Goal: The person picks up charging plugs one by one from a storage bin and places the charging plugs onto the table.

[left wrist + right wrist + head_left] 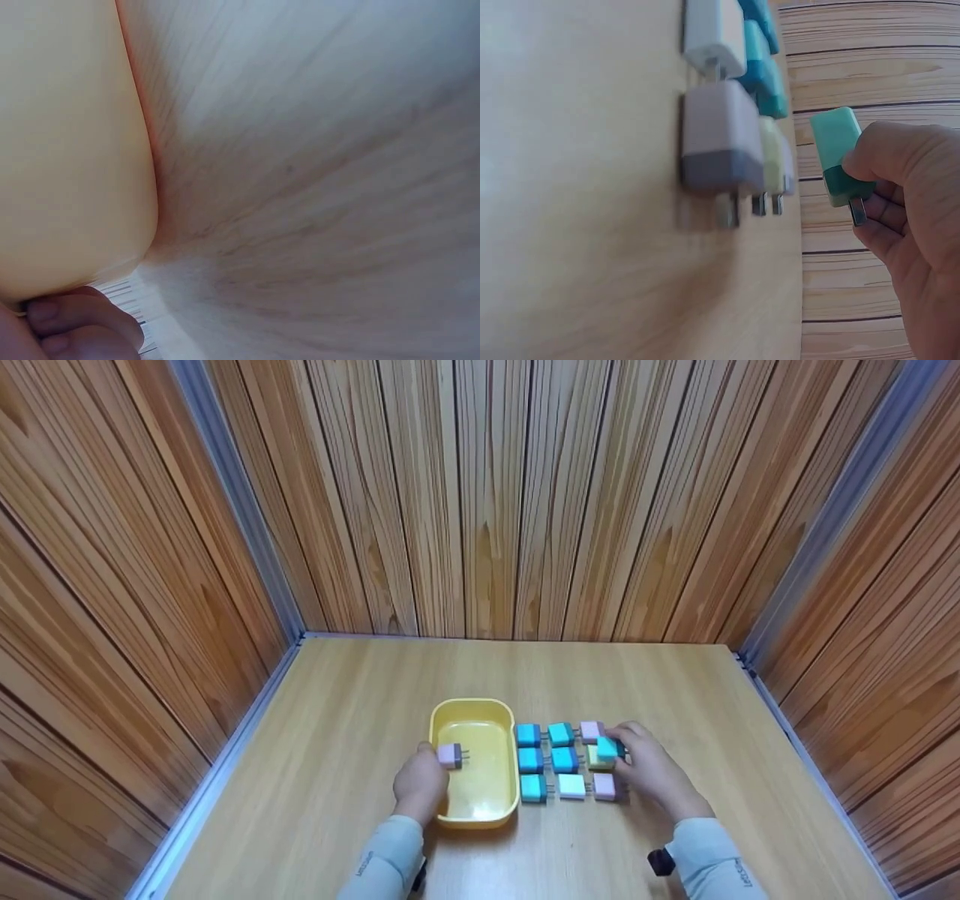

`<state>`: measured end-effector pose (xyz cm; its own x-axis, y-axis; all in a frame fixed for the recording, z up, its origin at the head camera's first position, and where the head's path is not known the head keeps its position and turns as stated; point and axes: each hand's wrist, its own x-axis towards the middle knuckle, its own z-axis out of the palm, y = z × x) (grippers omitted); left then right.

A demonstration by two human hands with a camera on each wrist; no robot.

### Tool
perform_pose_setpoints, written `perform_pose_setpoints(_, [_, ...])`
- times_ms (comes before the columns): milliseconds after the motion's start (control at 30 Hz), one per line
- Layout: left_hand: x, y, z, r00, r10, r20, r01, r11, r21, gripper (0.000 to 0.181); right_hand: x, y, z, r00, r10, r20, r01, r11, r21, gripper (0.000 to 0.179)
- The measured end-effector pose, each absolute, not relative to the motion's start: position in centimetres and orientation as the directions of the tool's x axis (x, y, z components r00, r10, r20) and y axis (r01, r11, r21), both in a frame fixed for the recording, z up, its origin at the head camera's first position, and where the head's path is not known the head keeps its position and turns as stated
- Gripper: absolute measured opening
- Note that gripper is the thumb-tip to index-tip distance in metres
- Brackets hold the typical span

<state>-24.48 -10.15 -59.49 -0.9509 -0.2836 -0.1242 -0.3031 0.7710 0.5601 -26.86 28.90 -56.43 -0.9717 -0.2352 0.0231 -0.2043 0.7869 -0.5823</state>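
Note:
My left hand (421,781) grips the left side of a yellow plastic tray (478,822); in the left wrist view its fingers (86,319) curl at the tray's edge. A pink and grey plug charger (449,755) shows at the tray's left side, right by that hand, prongs pointing right. My right hand (660,776) pinches a mint and green plug charger (838,154) between thumb and fingers, its metal prongs toward the palm. The held charger is raised over the right-hand column of chargers, overlapping a yellow charger (598,757) in the head view.
Several chargers stand in rows right of the tray: teal and blue ones such as this blue charger (531,760), a white charger (571,787) and a pink charger (604,787) in front, another pink charger (591,730) behind. Wood-patterned walls (487,510) enclose the wooden table (360,682).

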Motion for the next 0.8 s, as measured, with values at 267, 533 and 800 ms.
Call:
perform_pose_setpoints(267, [-24.6, -10.2, -59.7, -0.956, -0.287, -0.068, -0.276, 0.79, 0.547, 0.03, -27.5, 30.4, -56.8, -0.973, -0.231, 0.027, -0.209, 0.816, -0.54, 0.05])
perform_pose_setpoints(533, [-24.8, -10.4, -59.6, -0.955, -0.291, -0.062, -0.278, 0.798, 0.535, 0.032, -28.0, 31.8, -57.0, -0.971, -0.239, 0.023, -0.218, 0.842, -0.494, 0.05])
perform_pose_setpoints(800, [-24.8, -10.2, -59.9, -0.954, -0.287, -0.084, -0.286, 0.794, 0.536, 0.038, -28.2, 32.5, -58.1, -0.972, -0.236, -0.01, -0.201, 0.849, -0.489, 0.049])
